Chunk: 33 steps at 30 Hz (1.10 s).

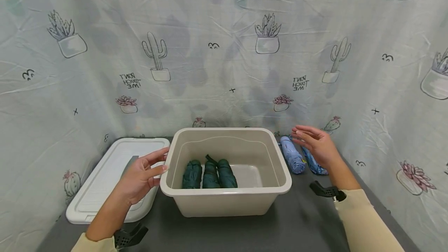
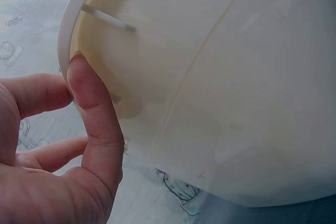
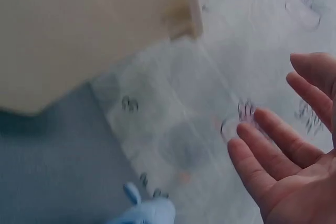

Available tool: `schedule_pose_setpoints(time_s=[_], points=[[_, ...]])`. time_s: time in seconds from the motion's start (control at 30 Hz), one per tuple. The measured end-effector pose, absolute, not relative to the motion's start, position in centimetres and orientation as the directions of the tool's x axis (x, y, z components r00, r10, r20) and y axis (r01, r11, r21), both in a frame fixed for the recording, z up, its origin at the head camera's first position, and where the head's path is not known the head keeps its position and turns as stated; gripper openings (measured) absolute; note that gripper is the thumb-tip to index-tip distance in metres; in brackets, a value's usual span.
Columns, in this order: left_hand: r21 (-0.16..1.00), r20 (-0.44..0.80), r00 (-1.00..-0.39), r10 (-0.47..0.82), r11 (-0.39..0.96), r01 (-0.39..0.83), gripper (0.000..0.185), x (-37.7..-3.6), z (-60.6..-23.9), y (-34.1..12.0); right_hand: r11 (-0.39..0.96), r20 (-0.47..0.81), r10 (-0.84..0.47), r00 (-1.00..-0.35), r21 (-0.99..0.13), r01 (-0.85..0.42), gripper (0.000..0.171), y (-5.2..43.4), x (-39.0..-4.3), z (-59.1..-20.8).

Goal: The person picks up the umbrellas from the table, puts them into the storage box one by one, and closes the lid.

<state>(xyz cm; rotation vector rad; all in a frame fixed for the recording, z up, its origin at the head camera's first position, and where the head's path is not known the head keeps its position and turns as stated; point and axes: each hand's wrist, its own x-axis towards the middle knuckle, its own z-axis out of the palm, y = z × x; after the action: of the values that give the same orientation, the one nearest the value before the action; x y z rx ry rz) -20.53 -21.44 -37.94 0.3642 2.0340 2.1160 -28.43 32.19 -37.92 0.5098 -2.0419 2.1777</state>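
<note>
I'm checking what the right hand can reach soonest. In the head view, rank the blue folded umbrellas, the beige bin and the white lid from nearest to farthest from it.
1. Blue folded umbrellas: right beside and partly under the right hand.
2. Beige bin: centre, to the hand's left.
3. White lid: far left, beyond the bin.

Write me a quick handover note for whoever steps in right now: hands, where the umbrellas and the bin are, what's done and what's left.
Left hand: open, fingertips touching the left rim of the beige bin.
Right hand: open, holds nothing, hovering above the two blue folded umbrellas on the table right of the bin.
Done: three dark green folded umbrellas lie side by side in the bin, towards its left.
Left: the two blue ones are not yet in the bin. The white lid lies flat on the table left of the bin; the bin is uncovered.
</note>
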Motion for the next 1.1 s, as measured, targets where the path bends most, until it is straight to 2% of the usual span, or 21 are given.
schedule_pose_setpoints(time_s=[0.13, 0.2, 0.27, 0.4, 0.5, 0.63, 0.83, 1.1], points=[[0.999, 0.044, -0.957, 0.288, -0.031, 0.036, 0.064, -20.4, -37.9, -21.4, -0.061, 0.334, -0.070, -0.940, -0.942, -0.330, 0.026, 33.7, -28.9, -39.3], [0.999, 0.038, -0.959, 0.280, -0.024, 0.033, 0.065, -20.3, -37.9, -21.4, -0.002, 0.325, -0.025, -0.946, -0.946, -0.325, 0.027, 34.6, -29.1, -39.9], [0.999, 0.034, -0.961, 0.273, -0.019, 0.030, 0.066, -20.3, -37.9, -21.4, 0.126, 0.311, 0.016, -0.950, -0.943, -0.307, 0.027, 35.5, -29.1, -40.5], [1.000, 0.030, -0.963, 0.269, -0.014, 0.027, 0.067, -20.3, -37.9, -21.3, 0.431, 0.271, 0.082, -0.959, -0.877, -0.211, 0.040, 37.4, -29.2, -41.4], [0.999, 0.033, -0.960, 0.277, -0.021, 0.029, 0.067, -20.4, -37.9, -21.4, 0.560, 0.228, 0.115, -0.967, -0.819, -0.126, 0.054, 38.3, -29.4, -41.8], [0.999, 0.046, -0.955, 0.294, -0.035, 0.038, 0.066, -20.5, -37.9, -21.5, 0.618, 0.143, 0.124, -0.982, -0.785, -0.036, 0.062, 39.1, -29.9, -42.1], [0.998, 0.057, -0.950, 0.308, -0.048, 0.044, 0.064, -20.7, -37.9, -21.5, 0.658, -0.037, 0.061, -0.997, -0.750, 0.068, 0.069, 40.4, -30.7, -42.3], [0.998, 0.053, -0.950, 0.307, -0.055, 0.038, 0.065, -20.6, -37.8, -21.5, 0.726, -0.181, -0.039, -0.983, -0.680, 0.097, 0.072, 41.6, -31.9, -42.7]])
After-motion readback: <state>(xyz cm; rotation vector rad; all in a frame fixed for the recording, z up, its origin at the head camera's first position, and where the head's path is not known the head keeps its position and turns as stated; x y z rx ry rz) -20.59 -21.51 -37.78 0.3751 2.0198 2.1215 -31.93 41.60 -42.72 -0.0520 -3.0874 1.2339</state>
